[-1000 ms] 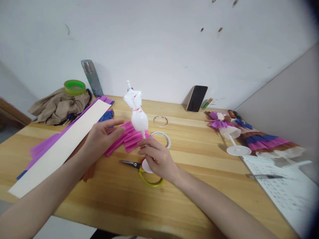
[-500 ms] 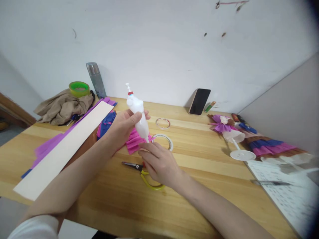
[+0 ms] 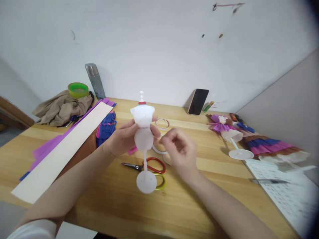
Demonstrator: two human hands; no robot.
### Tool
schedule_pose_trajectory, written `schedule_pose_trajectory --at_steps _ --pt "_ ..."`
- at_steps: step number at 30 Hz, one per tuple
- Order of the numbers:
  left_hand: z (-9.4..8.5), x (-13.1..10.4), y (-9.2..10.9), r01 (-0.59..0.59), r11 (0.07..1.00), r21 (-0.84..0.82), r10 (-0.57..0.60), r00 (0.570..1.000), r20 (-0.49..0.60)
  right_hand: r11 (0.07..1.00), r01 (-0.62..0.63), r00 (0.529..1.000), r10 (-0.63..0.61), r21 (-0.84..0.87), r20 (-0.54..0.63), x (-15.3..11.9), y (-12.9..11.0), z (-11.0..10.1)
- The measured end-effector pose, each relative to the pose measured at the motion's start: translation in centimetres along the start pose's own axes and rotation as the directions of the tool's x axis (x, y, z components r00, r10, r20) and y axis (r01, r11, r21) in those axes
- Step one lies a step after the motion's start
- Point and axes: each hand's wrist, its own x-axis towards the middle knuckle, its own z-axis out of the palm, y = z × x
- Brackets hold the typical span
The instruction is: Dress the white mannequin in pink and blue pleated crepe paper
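My left hand is closed around the waist of a small white mannequin. It stands upright above the table, with a red and blue band at its neck, a thin stem and a round base. To its right my right hand is apart from it, fingers curled and thumb drawn to the fingertips. That hand is somewhat blurred, and whatever it may pinch cannot be made out. Scissors with red and yellow handles lie behind the base. A white tape roll is partly hidden by the right hand. Pink crepe paper peeks out beneath the left hand.
Left are a long cream strip, purple paper, ruffled blue paper, a brown cloth, green tape and a flask. A phone leans on the wall. Dressed mannequins and a pen are right.
The mannequin has turned from tilted to upright, and its base has come into view. My right hand has left the mannequin's lower end and moved right, uncovering the scissors' red handle.
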Motion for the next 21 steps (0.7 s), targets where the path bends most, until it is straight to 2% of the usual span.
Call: schedule_pose_trajectory --at_steps 2,4,6,8,10,12,18,21 --pt "0.8 -0.3 -0.3 0.064 0.998 0.011 -0.064 0.998 0.024 0.993 -0.047 0.99 0.061 0.111 -0.126 1.6 -0.6 -0.9" --pt "1.3 -0.5 -0.7 0.119 0.993 0.01 -0.12 0.991 0.052 0.971 -0.114 0.982 0.143 0.21 -0.128 3.2 -1.1 -1.4" --pt "1.5 -0.5 -1.2 0.145 0.989 -0.011 -0.142 0.983 0.115 0.938 -0.193 0.977 0.211 0.287 -0.033 4.5 -1.6 -1.7" --pt "1.2 -0.3 -1.7 0.156 0.987 -0.041 -0.146 0.972 0.184 0.878 -0.321 0.947 0.291 0.355 0.135 5.3 -2.0 -1.6" --pt "0.9 -0.2 -2.0 0.179 0.982 -0.059 -0.162 0.961 0.223 0.841 -0.394 0.917 0.331 0.371 0.225 5.7 -2.3 -1.5" --pt "0.7 -0.1 -2.0 0.197 0.979 -0.056 -0.181 0.959 0.218 0.837 -0.414 0.907 0.348 0.357 0.236 5.6 -2.4 -1.3" --pt "1.4 -0.3 -1.3 0.191 0.98 0.061 -0.196 0.977 0.087 0.891 -0.329 0.944 0.308 0.312 0.116 5.2 -2.4 -1.4" --pt "1.5 -0.3 -1.3 0.183 0.981 0.068 -0.186 0.981 0.05 0.871 -0.346 0.938 0.319 0.349 0.136 5.0 -2.0 -1.4"
